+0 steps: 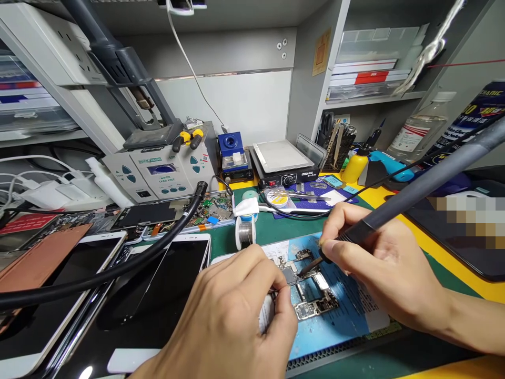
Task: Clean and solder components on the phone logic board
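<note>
My right hand (379,263) grips a soldering iron (414,197) by its dark handle, which slants up to the right. Its brown tip (311,266) meets the phone circuit board (303,309) beside a grey square chip (291,276). The board lies on a blue mat (351,310). My left hand (236,310) is closed at the board's left edge, around a small whitish rounded thing (267,314) that is mostly hidden by the fingers. Just beyond that hand stands a spool of solder wire (245,233).
Phones with dark screens (158,295) lie at left, crossed by a black hose (130,271). Behind stand a rework station (161,168), a heating plate (282,158), a tweezers holder (339,145) and a yellow bottle (354,167). A clear bottle (418,126) stands right.
</note>
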`<state>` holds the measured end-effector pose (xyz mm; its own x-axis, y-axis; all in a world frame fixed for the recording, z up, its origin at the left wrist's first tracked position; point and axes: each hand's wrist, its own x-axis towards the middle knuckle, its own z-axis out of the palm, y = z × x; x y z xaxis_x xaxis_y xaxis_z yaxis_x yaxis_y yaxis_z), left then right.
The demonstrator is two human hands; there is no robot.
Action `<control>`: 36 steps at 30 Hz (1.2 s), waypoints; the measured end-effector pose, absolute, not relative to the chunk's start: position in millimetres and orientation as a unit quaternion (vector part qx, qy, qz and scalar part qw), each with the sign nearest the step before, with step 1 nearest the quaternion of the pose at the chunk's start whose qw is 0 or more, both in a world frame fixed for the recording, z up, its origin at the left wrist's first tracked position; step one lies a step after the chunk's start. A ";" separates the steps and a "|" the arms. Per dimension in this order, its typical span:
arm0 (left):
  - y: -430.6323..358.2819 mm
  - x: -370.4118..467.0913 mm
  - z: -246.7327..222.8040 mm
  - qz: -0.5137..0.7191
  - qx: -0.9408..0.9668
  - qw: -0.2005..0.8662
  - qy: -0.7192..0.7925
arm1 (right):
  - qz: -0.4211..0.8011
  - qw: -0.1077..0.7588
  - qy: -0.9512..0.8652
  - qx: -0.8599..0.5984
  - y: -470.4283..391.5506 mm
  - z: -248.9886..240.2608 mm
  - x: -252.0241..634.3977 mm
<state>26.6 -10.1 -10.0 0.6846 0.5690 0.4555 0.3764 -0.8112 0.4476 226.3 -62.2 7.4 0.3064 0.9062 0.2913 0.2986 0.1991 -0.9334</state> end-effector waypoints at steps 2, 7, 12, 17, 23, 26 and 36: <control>-9.5 27.9 -10.6 0.300 0.904 0.162 0.258 | 0.271 0.563 -0.524 -0.579 -62.6 8.9 225.9; -9.5 28.0 -9.9 0.297 0.905 0.163 0.256 | 0.273 0.564 -0.514 -0.585 -63.0 9.8 226.1; -10.4 27.5 -7.0 0.301 0.906 0.156 0.253 | 0.283 0.565 -0.526 -0.569 -65.1 6.9 225.7; -10.3 29.9 -5.2 0.305 0.908 0.148 0.247 | 0.297 0.562 -0.524 -0.567 -66.1 6.6 226.1; -9.2 30.7 -5.4 0.307 0.908 0.149 0.243 | 0.293 0.559 -0.527 -0.570 -64.0 6.4 225.5; -9.8 29.0 -5.5 0.303 0.909 0.149 0.243 | 0.297 0.560 -0.527 -0.567 -63.9 6.3 225.4; -8.4 30.8 -8.7 0.309 0.907 0.151 0.242 | 0.288 0.561 -0.532 -0.565 -63.7 7.6 225.3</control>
